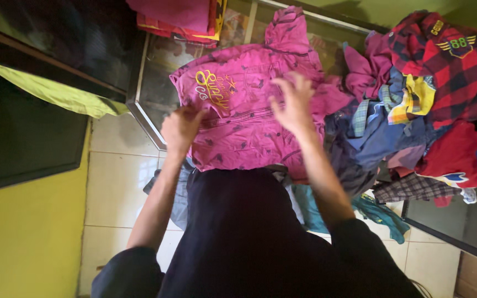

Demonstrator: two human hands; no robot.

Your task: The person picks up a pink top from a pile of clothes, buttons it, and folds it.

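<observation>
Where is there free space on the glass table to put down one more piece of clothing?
Bare glass table shows left of the pink shirt, below the folded stack, near the left hand. A smaller bare corner lies at lower right. Right of the right hand, the clothes pile crowds everything.

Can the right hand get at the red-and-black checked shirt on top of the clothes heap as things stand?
Probably yes. The right hand hovers open above the magenta hooded jacket, holding nothing, and the red-and-black checked shirt lies uncovered on top of the clothes heap to its right, with nothing between them.
</observation>
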